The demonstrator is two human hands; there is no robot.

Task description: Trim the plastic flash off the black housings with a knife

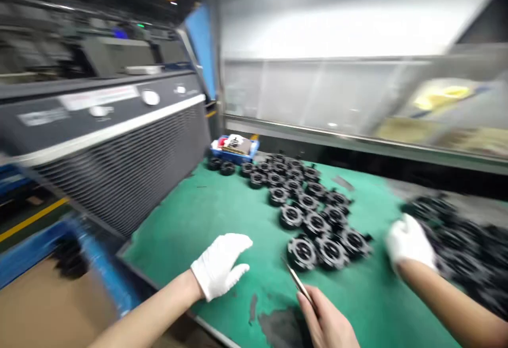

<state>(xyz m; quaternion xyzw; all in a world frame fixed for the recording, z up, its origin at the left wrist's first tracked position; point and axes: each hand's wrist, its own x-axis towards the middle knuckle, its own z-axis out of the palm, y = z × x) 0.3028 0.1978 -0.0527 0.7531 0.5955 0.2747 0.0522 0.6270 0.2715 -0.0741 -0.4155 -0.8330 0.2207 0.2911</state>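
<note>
My left hand point(223, 267), in a white glove, hovers over the green mat point(206, 207). Its fingers are stretched out with the thumb apart, and nothing is in it. My bare right hand point(331, 321) enters at the bottom, closed around a slim pen-like tool point(298, 281) with a narrow dark tip. That tip points towards the nearest of several round black parts point(302, 251) with grey toothed-looking rims. Some dark scraps point(283, 327) lie on the mat beside this hand.
At the right, a co-worker's white-gloved hand point(410, 244) is at a pile of black parts point(462, 244). A small blue bin point(248, 158) stands at the back. A grey ribbed panel point(135, 162) borders the left side. A blue-edged box point(101, 263) sits lower left.
</note>
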